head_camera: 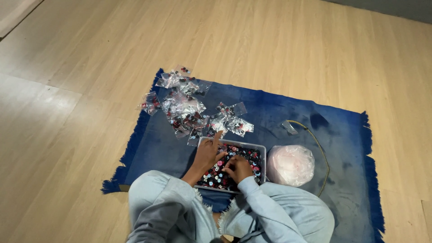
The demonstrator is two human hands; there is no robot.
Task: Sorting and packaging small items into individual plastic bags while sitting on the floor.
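Upper left of centre: heap of small clear bags [189, 105] filled with buttons, on blue rug [288, 112]. Centre: left hand [208, 153] flat, fingers spread over grey tray of mixed buttons [262, 155]. Right hand [237, 168] curled, pinching in tray; contents unclear. Right: pinkish plastic bag bundle [290, 165] beside tray.

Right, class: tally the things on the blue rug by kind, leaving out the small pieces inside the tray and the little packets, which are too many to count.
Grey tray of small coloured pieces: 1
Pile of small clear packets: 1
Big clear bag of pinkish stuff: 1
Lone empty clear packet: 1
Thin cord: 1
Total: 5
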